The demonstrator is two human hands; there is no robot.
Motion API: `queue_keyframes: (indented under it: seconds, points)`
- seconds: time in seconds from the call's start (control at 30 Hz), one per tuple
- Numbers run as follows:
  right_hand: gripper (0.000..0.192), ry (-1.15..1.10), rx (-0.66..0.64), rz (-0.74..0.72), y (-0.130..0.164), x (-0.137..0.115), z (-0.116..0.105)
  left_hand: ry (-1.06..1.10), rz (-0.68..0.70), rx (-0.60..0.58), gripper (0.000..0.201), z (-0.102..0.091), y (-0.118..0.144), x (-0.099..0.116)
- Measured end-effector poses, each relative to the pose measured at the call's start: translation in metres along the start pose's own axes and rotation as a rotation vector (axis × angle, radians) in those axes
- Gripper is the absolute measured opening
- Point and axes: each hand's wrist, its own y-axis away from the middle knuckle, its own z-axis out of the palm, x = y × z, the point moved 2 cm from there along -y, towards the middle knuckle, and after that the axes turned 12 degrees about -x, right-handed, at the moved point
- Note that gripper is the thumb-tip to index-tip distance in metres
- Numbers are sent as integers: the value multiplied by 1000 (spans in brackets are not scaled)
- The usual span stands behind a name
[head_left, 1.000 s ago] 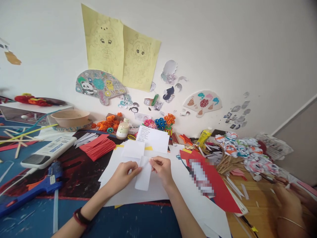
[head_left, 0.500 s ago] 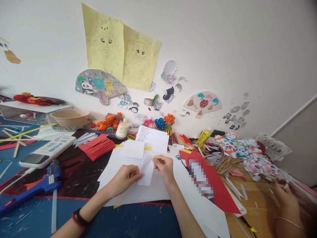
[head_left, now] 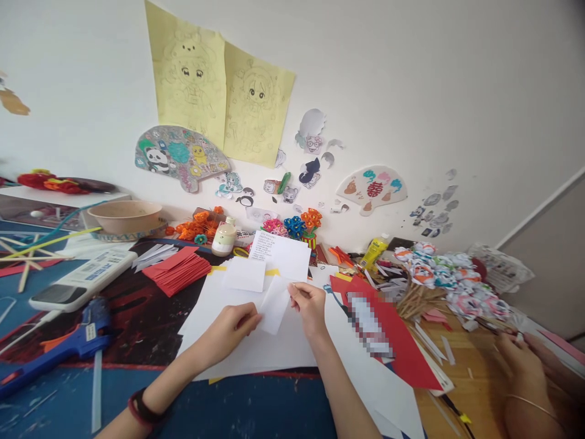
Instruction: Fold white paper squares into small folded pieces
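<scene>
A small white paper slip (head_left: 276, 306) is held between my two hands over larger white sheets (head_left: 214, 350). My left hand (head_left: 235, 328) pinches its lower left edge. At its upper right corner, my right hand (head_left: 308, 305) grips it between thumb and fingertips. Just behind the slip lies a white square of paper (head_left: 245, 274). Beyond that is a white sheet with handwriting (head_left: 287, 256) at its upper left. A stack of red paper strips (head_left: 178, 273) lies to the left of my hands.
A blue glue gun (head_left: 82, 341) and a white power strip (head_left: 85, 280) lie on the left. Red card (head_left: 402, 341) rests on the right, near paper flowers on sticks (head_left: 425, 283). Another person's hands (head_left: 525, 366) work at the far right. Bottles (head_left: 225, 236) and flowers line the wall.
The slip has tilted clockwise and shifted slightly right. My right hand has moved a little right with its corner, while my left hand keeps its pinch. The camera view has shifted slightly.
</scene>
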Motion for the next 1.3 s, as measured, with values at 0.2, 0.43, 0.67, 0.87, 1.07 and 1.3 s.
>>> queue_keyframes:
  seconds: [0.2,0.43,0.67,0.87,1.07,1.3]
  points:
    - [31,-80,-173,100,-2,4,0,-37,-29,83,34,-2,0,-5]
    - [31,-145,-465,246,0,5,10,-34,-94,194,36,-8,-2,-17]
    - [30,-142,-487,224,2,1,11,141,-60,157,35,-9,-2,-20]
    - [34,-12,-766,293,12,-3,19,149,5,112,31,-10,1,-10]
    - [34,48,-695,221,12,-3,26,112,4,24,30,1,0,-9]
    - [26,52,-732,186,14,-5,31,224,11,-42,25,2,-1,-10]
